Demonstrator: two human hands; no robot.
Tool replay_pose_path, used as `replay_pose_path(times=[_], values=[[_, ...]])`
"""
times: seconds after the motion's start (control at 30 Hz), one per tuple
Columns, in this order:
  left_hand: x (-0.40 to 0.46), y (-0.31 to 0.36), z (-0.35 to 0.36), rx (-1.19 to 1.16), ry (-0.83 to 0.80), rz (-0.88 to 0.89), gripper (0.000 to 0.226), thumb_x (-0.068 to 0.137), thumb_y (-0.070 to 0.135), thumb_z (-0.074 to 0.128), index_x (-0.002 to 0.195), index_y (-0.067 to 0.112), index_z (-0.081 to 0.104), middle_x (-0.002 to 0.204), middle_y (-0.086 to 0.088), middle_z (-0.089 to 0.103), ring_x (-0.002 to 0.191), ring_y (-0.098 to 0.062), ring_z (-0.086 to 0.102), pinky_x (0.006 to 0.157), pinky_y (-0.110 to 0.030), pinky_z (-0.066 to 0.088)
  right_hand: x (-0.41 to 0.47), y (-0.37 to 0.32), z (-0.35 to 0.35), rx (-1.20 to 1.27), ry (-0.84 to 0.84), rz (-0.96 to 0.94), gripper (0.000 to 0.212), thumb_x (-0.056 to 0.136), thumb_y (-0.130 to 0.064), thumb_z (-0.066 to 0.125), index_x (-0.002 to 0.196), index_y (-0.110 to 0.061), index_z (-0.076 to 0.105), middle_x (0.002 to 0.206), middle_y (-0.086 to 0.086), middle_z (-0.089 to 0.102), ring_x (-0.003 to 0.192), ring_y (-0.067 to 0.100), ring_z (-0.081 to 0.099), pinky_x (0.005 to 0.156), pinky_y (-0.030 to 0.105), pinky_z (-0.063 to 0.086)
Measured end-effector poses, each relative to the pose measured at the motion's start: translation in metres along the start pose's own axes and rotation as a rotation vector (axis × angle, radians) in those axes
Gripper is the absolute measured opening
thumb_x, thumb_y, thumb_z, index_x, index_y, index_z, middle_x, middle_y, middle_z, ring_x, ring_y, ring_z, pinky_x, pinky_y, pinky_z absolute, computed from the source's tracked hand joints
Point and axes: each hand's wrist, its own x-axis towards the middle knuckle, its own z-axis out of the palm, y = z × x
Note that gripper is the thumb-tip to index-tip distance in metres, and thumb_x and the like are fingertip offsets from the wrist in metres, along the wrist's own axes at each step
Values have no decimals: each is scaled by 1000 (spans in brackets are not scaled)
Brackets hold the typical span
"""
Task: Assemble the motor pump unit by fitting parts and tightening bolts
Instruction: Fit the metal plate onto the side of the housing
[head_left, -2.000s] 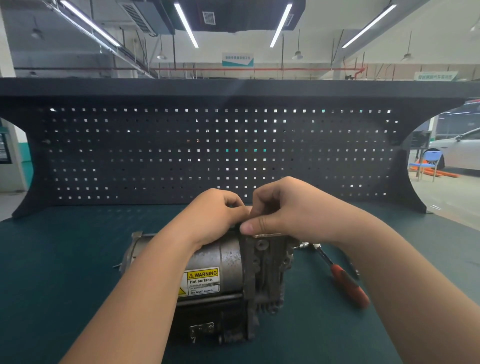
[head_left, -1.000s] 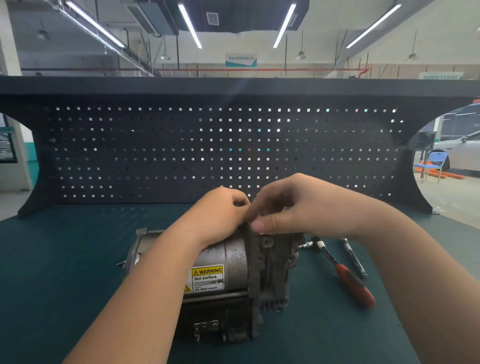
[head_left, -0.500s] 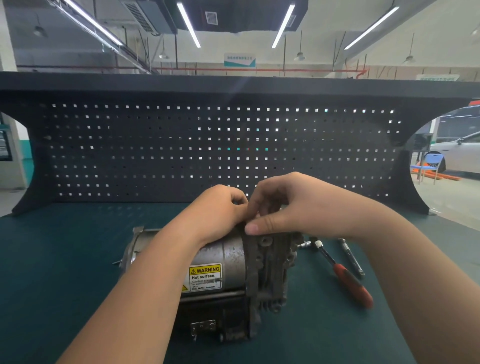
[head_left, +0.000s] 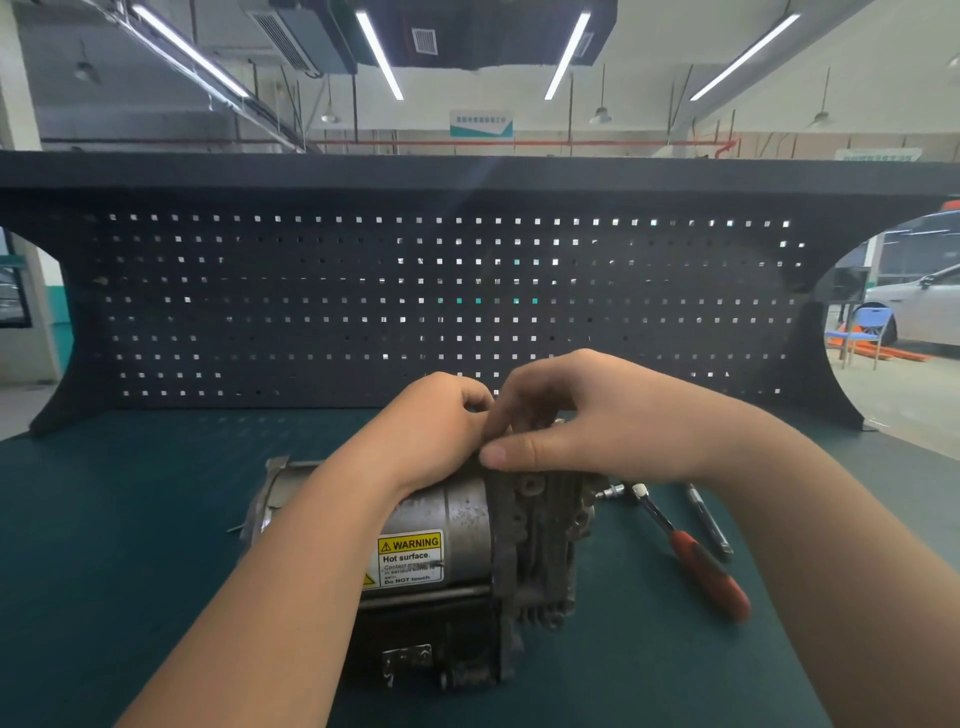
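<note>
Lying on its side near the front of the green bench mat (head_left: 130, 519), the motor pump unit (head_left: 457, 551) looks largely together: the ribbed pump housing (head_left: 545, 545) sits flush against the end of the silver motor can, so the fitting seems done and the bolts are what remain. Both hands meet at the top of that joint. The left hand (head_left: 436, 431) is curled over the can's upper edge, and the right hand (head_left: 587, 426) has its fingers bent down onto the housing with the thumb laid flat along its top; they may be starting a small bolt by hand, though whatever they pinch is hidden. The red-handled ratchet (head_left: 696, 561) and a slim steel tool (head_left: 709, 525) lie untouched just right of the unit, so final tightening is likely still ahead. A yellow label (head_left: 410, 558) reads "WARNING, Hot surface... Do NOT touch".
</note>
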Motion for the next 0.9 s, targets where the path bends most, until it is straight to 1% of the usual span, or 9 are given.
replay_pose_path(times=[0.07,0.13,0.3,0.4,0.5,0.6,0.67,0.77,0.9], values=[[1,-1,1,17,9,1,16,86,25,60,78,16,72,77,-1,69,69,-9,52,62,-27,40,-1,1,-2,-6,-6,-19,4,82,-33,72,84,-30,72,79,-8,70,79,19,67,78,42,56],[0,0,1,19,15,-6,24,81,39,60,73,18,69,62,9,60,60,-3,46,55,-23,34,-1,0,-1,8,20,-7,7,82,-31,74,77,-28,70,78,-2,70,79,26,66,73,45,56],[-1,1,0,-13,1,-18,27,81,40,60,77,16,70,65,4,62,61,-8,46,58,-28,36,3,-2,5,-19,75,39,25,74,-41,79,73,-22,63,70,1,69,51,16,56,41,23,43],[0,-1,0,12,3,4,17,85,27,60,78,16,71,77,-3,68,70,-12,53,65,-31,41,1,0,2,-12,25,22,21,75,-45,77,85,-29,67,74,-11,68,63,10,63,55,23,52],[-1,0,1,-5,-3,-10,23,83,34,61,81,14,72,85,-10,70,71,-12,52,67,-32,41,-1,1,-2,-3,-6,-7,6,81,-33,74,83,-29,71,77,-7,70,77,22,66,72,40,57],[-2,3,1,-24,-13,-15,42,71,49,56,81,12,71,86,-12,69,69,-12,49,67,-32,39,1,-1,2,-16,59,10,17,79,-34,77,72,-24,65,73,-3,68,61,15,60,55,28,51],[-2,2,1,-16,-9,-15,37,74,46,58,79,12,71,85,-13,69,69,-13,49,66,-31,38,3,-2,4,-45,78,26,22,78,-36,77,70,-22,63,71,-1,68,57,14,57,47,27,45],[0,0,1,-3,0,-4,32,79,42,59,78,12,70,79,-10,67,67,-11,48,64,-30,38,3,-1,4,-50,60,25,20,80,-34,75,72,-22,62,70,0,68,56,16,57,45,26,44],[0,0,2,7,5,-10,30,81,42,60,62,18,61,49,14,47,49,-1,35,47,-16,27,1,0,-1,-75,22,14,12,88,-28,69,76,-25,65,76,5,69,65,27,62,53,29,47]])
